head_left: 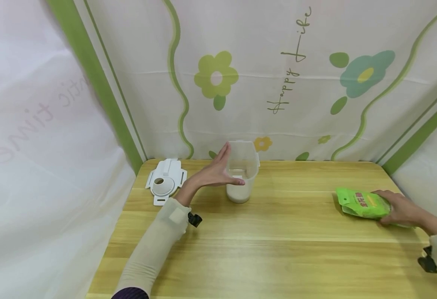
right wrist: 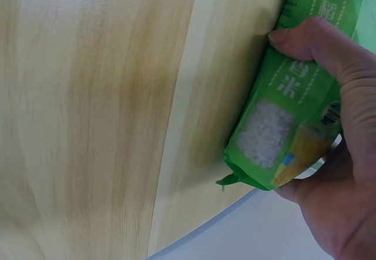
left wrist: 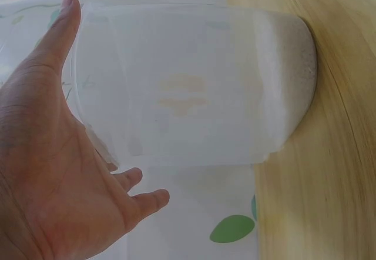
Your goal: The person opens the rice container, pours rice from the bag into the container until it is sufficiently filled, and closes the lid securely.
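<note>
A clear plastic container (head_left: 242, 171) with a layer of white rice at its bottom stands at the back middle of the wooden table (head_left: 278, 249). My left hand (head_left: 218, 171) is spread open right beside its left wall, fingers straight, thumb reaching across its front; in the left wrist view the container (left wrist: 194, 83) fills the frame next to my left hand (left wrist: 64, 172). At the right edge of the table my right hand (head_left: 398, 207) grips a green rice bag (head_left: 362, 203) lying flat. The right wrist view shows my thumb and fingers curled round the bag (right wrist: 288, 125).
A white plastic lid (head_left: 166, 181) with a round spout lies flat at the back left of the table. A flowered cloth backdrop (head_left: 278, 74) closes off the rear and both sides. Bare wood stretches across the table's middle and front.
</note>
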`<state>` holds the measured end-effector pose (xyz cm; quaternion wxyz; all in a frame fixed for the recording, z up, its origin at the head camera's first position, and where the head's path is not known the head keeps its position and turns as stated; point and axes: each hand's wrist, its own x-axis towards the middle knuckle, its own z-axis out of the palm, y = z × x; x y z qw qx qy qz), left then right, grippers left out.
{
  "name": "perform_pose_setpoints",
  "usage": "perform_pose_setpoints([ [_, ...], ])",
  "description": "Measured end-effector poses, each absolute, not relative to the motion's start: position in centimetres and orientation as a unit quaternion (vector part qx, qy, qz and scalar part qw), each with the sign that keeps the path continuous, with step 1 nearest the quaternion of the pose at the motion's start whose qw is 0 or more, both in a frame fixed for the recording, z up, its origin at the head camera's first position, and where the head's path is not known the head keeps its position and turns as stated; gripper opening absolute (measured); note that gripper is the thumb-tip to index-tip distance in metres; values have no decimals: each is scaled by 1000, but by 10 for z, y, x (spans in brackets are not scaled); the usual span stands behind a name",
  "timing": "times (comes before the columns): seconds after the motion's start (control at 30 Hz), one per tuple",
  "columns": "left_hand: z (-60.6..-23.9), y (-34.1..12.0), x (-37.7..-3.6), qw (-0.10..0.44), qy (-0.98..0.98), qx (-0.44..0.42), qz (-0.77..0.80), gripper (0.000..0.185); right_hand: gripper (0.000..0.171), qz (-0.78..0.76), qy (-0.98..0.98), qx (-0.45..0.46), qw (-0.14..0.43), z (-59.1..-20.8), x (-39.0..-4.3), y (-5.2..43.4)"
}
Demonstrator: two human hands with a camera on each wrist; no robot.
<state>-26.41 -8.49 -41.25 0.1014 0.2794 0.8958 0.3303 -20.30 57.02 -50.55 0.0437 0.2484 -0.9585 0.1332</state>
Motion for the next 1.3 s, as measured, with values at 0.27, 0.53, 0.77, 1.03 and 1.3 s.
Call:
perform_pose_setpoints([
  [0.27, -413, -85, -265, 105, 895, 277, 332, 139, 79, 187, -961, 201, -15, -501, -203, 571],
  [0.53, -414, -84, -265, 104, 895, 277, 333, 140, 76, 218, -960, 170, -34, -498, -202, 577],
  [0.77, -414, -84, -266, 105, 897, 275, 330, 139, 76, 205, -966, 154, -37, -494, -201, 577],
  [1.03, -414, -85, -266, 103, 895, 278, 334, 139, 74, 206, -968, 139, -41, -490, -200, 578],
  [1.3, -415, -85, -267, 103, 895, 279, 333, 140, 81, 197, -972, 104, -72, -488, -203, 581],
])
